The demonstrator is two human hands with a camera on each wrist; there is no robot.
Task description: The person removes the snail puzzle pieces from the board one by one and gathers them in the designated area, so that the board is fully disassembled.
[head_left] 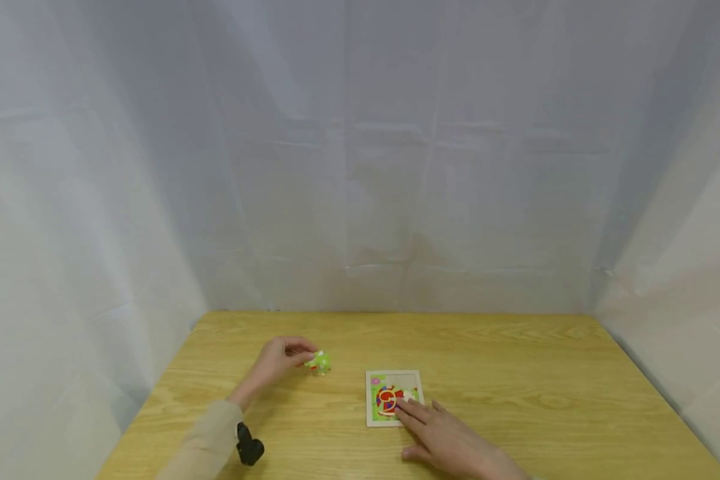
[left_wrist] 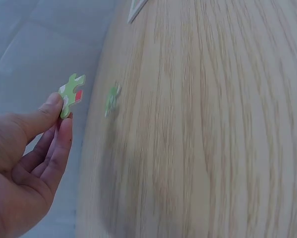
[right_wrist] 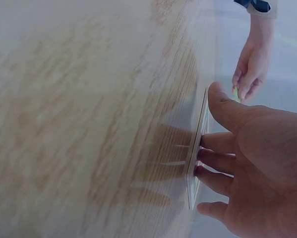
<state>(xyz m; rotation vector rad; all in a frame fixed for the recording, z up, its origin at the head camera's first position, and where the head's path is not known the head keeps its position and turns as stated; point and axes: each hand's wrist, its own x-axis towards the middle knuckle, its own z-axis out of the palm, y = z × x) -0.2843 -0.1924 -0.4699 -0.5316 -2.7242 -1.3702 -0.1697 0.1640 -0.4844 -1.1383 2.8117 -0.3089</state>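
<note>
My left hand (head_left: 276, 362) pinches a green jigsaw piece (left_wrist: 71, 93) with white and red patches between thumb and fingers, above the left part of the table. A second green piece (left_wrist: 111, 99) lies on the table close by, seen in the left wrist view. In front of me is a square jigsaw puzzle with a pale wooden frame (head_left: 369, 403); its picture (head_left: 387, 400) is red, green and blue. Toward its upper right, a bare patch of backing (head_left: 403, 381) shows. My right hand (head_left: 444, 433) rests its extended fingertips on the puzzle's lower right, covering part of it.
The wood-grain table (head_left: 516, 373) extends to both sides of the puzzle. Pale grey sheeting (head_left: 396, 167) hangs behind it and along both sides. A black device (head_left: 249, 445) is strapped at my left wrist.
</note>
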